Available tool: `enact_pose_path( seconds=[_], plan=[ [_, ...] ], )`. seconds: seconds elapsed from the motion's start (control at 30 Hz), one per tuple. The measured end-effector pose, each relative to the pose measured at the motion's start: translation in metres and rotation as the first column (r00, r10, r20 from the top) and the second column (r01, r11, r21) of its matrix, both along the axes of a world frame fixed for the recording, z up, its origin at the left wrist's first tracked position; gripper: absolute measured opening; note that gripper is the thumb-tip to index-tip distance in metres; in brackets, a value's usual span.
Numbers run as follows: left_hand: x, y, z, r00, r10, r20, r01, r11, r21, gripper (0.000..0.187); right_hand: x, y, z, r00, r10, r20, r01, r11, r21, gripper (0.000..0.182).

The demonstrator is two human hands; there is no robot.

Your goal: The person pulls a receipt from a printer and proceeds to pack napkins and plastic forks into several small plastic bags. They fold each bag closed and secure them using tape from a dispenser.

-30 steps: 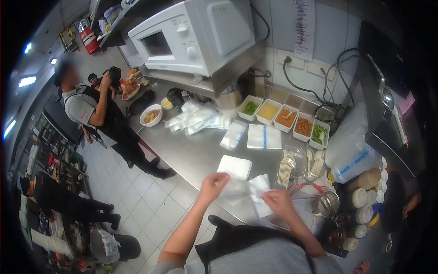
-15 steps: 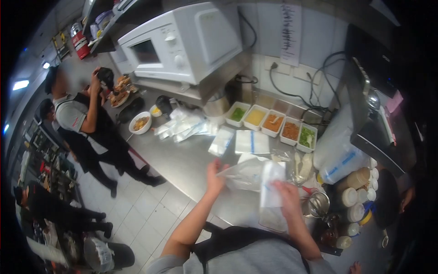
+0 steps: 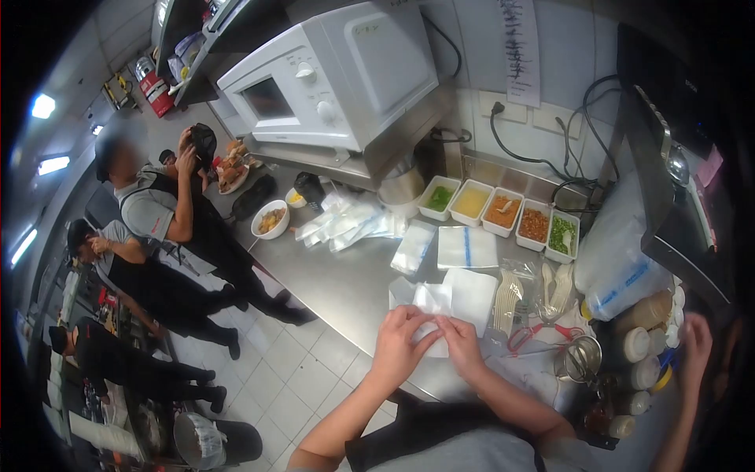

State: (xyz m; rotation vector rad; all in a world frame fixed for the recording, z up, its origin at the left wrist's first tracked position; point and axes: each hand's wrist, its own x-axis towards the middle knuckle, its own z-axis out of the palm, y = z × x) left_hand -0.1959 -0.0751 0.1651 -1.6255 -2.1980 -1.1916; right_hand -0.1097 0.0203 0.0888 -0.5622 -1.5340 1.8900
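Note:
My left hand (image 3: pixel 401 338) and my right hand (image 3: pixel 460 342) meet over the steel counter, thumbs and fingertips pinched close together. A thin white paper napkin (image 3: pixel 431 297) shows just beyond the fingertips; the exact grip is partly hidden by my fingers. Beneath and to the right lies a flat white sheet (image 3: pixel 474 297). Clear packets with blue strips, one upright (image 3: pixel 413 246) and one wider (image 3: pixel 467 248), lie farther back. Bagged wooden cutlery (image 3: pixel 509 300) sits right of my hands, beside red-handled scissors (image 3: pixel 543 334).
Food tubs (image 3: pixel 497 211) line the wall. A heap of clear packets (image 3: pixel 346 220) and a bowl of food (image 3: pixel 270 220) stand left, below a microwave (image 3: pixel 330 79). Jars (image 3: pixel 637 346) and a metal pot (image 3: pixel 578 358) are right. Another person's hand (image 3: pixel 696 338) reaches in; co-workers (image 3: pixel 169 197) stand left.
My hands were apart, with a clear plastic bag at the left and folded white paper at the right. They have come together at the counter. Another person's arm has risen at the right.

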Motion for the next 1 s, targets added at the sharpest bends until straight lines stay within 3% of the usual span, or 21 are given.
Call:
enact_pose_path(
  seconds=[0.13, 0.17, 0.23, 0.37, 0.43, 0.57, 0.63, 0.67, 0.73, 0.83, 0.97, 1.0],
  plan=[
    [-0.012, -0.005, -0.015, 0.997, -0.016, 0.073, 0.021, 0.998, -0.065, 0.017, 0.006, -0.004, -0.014, 0.995, 0.079, 0.064, -0.073, 0.993, -0.089, 0.027],
    [-0.015, -0.006, -0.019, 0.997, -0.016, 0.072, 0.021, 0.998, -0.067, 0.017, 0.004, -0.005, -0.019, 0.995, 0.085, 0.05, -0.083, 0.996, -0.04, 0.027],
    [-0.017, -0.011, -0.025, 0.967, 0.02, 0.254, -0.005, 0.998, -0.06, 0.013, 0.001, -0.003, -0.021, 0.995, 0.096, 0.033, -0.096, 0.995, 0.015, 0.026],
    [-0.028, -0.017, -0.017, 0.941, 0.054, 0.333, -0.071, 0.997, 0.038, 0.009, 0.003, 0.006, -0.015, 0.99, 0.013, 0.139, -0.044, 0.973, 0.225, 0.023],
    [-0.036, -0.017, -0.012, 0.984, 0.17, 0.055, -0.168, 0.985, -0.027, 0.007, 0.002, 0.008, -0.012, 0.98, -0.043, 0.193, -0.023, 0.944, 0.329, 0.021],
    [-0.039, -0.021, -0.018, 0.977, 0.198, 0.074, -0.193, 0.978, -0.078, 0.009, 0.0, 0.003, -0.014, 0.979, -0.037, 0.201, -0.054, 0.903, 0.427, 0.017],
    [-0.044, -0.023, -0.027, 0.986, 0.042, 0.163, -0.009, 0.981, -0.196, 0.016, -0.004, 0.003, -0.012, 0.979, -0.047, 0.2, -0.059, 0.867, 0.494, 0.016],
    [-0.04, -0.023, -0.025, 0.986, 0.046, 0.162, -0.014, 0.981, -0.192, 0.016, -0.006, 0.002, -0.009, 0.978, -0.054, 0.203, -0.057, 0.864, 0.501, 0.016],
    [-0.023, -0.021, -0.016, 0.999, -0.004, -0.052, -0.003, 0.99, -0.14, 0.024, -0.01, 0.002, -0.006, 0.977, -0.062, 0.203, -0.05, 0.861, 0.506, 0.016],
    [0.002, -0.02, -0.015, 0.999, 0.044, -0.006, -0.044, 0.983, -0.176, 0.028, -0.014, 0.003, -0.009, 0.981, -0.052, 0.186, -0.042, 0.884, 0.466, 0.016],
    [-0.009, -0.027, -0.043, 0.983, 0.165, -0.079, -0.18, 0.944, -0.277, 0.024, -0.014, 0.007, -0.015, 0.985, -0.083, 0.154, -0.008, 0.859, 0.511, 0.015],
    [-0.009, -0.031, -0.043, 0.966, 0.152, -0.207, -0.214, 0.924, -0.317, 0.031, -0.013, 0.006, -0.015, 0.988, -0.09, 0.124, 0.007, 0.836, 0.549, 0.015]
  ],
)
